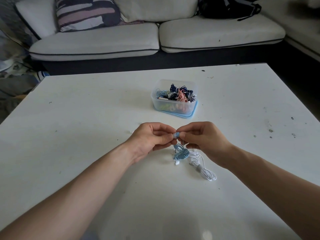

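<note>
My left hand point(152, 137) and my right hand point(206, 139) meet above the white table point(86, 118), both pinching a small light-blue earbud point(176, 135) between their fingertips. From the earbud a thin cord drops to a bundled light-blue earphone cable point(181, 153) lying on the table just below the hands. A coiled white earphone cable point(202, 164) with a grey tie lies right of the blue bundle, partly under my right wrist.
A clear plastic box point(173, 104) holding several coloured cable bundles stands on its blue lid beyond the hands. A white sofa point(155, 37) with a striped cushion point(86, 13) and a black bag point(228, 7) runs behind the table. Small dark specks dot the table's right side.
</note>
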Demonstrator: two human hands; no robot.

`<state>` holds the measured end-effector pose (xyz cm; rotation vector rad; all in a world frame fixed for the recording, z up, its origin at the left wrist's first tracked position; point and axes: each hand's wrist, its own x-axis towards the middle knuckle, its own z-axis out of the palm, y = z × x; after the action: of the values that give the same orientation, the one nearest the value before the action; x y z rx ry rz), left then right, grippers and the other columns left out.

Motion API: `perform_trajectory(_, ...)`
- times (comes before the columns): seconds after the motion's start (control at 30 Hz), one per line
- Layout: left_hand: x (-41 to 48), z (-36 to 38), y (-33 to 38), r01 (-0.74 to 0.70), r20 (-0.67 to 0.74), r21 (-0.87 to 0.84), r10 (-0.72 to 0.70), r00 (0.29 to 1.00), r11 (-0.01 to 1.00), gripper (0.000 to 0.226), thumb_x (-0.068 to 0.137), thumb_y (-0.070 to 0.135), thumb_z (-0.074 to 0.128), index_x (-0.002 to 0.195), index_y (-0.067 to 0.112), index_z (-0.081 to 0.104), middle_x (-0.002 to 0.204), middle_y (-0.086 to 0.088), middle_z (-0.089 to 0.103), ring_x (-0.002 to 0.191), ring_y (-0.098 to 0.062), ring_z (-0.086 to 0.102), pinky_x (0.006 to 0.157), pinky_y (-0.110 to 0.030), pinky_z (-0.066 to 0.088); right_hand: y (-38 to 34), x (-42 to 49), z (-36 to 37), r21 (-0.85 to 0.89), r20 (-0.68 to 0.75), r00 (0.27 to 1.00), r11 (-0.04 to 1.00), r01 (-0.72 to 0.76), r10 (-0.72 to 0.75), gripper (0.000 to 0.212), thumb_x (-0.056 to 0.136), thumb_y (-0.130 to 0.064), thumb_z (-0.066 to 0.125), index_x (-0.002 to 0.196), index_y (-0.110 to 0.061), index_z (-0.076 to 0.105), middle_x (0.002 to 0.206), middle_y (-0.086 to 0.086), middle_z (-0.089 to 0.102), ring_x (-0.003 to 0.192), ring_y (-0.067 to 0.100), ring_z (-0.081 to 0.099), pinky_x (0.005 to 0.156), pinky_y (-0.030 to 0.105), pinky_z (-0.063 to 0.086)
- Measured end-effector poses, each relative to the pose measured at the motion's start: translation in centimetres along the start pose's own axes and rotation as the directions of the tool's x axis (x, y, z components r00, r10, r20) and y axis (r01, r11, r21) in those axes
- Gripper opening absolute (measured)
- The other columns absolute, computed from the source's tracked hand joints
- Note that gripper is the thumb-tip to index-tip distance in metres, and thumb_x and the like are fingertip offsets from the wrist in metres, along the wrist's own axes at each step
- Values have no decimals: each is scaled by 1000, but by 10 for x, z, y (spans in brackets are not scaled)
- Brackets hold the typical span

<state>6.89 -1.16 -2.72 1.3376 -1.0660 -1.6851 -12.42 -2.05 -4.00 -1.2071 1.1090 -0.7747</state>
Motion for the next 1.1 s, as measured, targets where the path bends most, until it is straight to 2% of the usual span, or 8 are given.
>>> perform_trajectory(0.17, 1, 3, -4, -15, -13, -46, 14, 1000, 999, 21, 65, 8, 75, 85, 9, 71, 81, -9, 75, 74, -18, 73, 65, -20, 56, 1, -1, 1, 19, -9, 1000, 1000, 2, -2, 7, 89, -6, 71, 92, -7, 77, 85, 12, 76, 76, 17, 68, 71, 26, 54)
perform_trajectory(0.4, 3, 2, -2, -25, -4, -18, 25, 1000, 1000, 10, 85, 4, 67, 90, 12, 69, 86, -7, 74, 76, -17, 72, 67, -23, 57, -7, -2, 0, 74, 33, 999, 997, -14, 12, 8, 92, -8, 68, 93, -8, 76, 82, 9, 73, 76, 17, 66, 70, 26, 55)
perform_trajectory(0.6, 3, 5, -8, -103, -8, 354, 113, 994, 930, 23, 104, 23, 45, 108, 18, 66, 103, 0, 73, 87, -12, 67, 74, -29, 54, -17, -3, -5, 219, -1, 998, 974, -57, 58, 7, 87, -13, 71, 91, -8, 75, 79, 5, 66, 70, 15, 59, 63, 25, 45)
perform_trajectory(0.7, 3, 8, -11, -150, 77, 483, 128, 989, 863, 29, 90, 10, 56, 111, 29, 65, 111, 5, 69, 86, -8, 62, 79, -31, 51, -23, -3, -8, 290, -5, 995, 952, -93, 98, 8, 88, -13, 69, 93, -8, 74, 78, 3, 66, 63, 13, 61, 55, 22, 43)
perform_trajectory(0.77, 1, 12, -14, -166, 149, 515, 103, 983, 841, 42, 77, 20, 69, 115, 36, 61, 114, 8, 66, 92, -9, 63, 85, -28, 52, -25, -3, -10, 350, -7, 993, 930, -109, 119, 10, 94, -10, 63, 92, -10, 73, 77, 3, 66, 60, 13, 60, 53, 22, 45)
perform_trajectory(0.9, 0, 25, -20, -154, 155, 416, 97, 983, 896, 57, 74, 22, 84, 121, 35, 55, 115, 2, 65, 100, -17, 68, 92, -31, 54, -26, -5, -7, 419, 10, 990, 898, -133, 142, 9, 97, -10, 59, 97, -8, 68, 74, 3, 65, 61, 14, 59, 58, 22, 48)
perform_trajectory(1.0, 0, 33, -23, -164, 116, 366, 129, 985, 916, 50, 73, 26, 82, 117, 28, 59, 109, -1, 69, 92, -18, 70, 87, -40, 55, -25, -7, -2, 440, 15, 990, 888, -131, 139, 8, 98, -10, 58, 96, -9, 66, 78, 5, 65, 64, 15, 61, 59, 23, 50)
perform_trajectory(1.1, 0, 32, -22, -140, 87, 351, 116, 989, 926, 37, 82, 12, 73, 115, 23, 61, 102, -4, 71, 87, -19, 66, 80, -43, 56, -26, -8, -1, 410, -52, 990, 907, -99, 132, 3, 97, -8, 60, 96, -9, 63, 80, 7, 64, 68, 19, 62, 58, 27, 51)
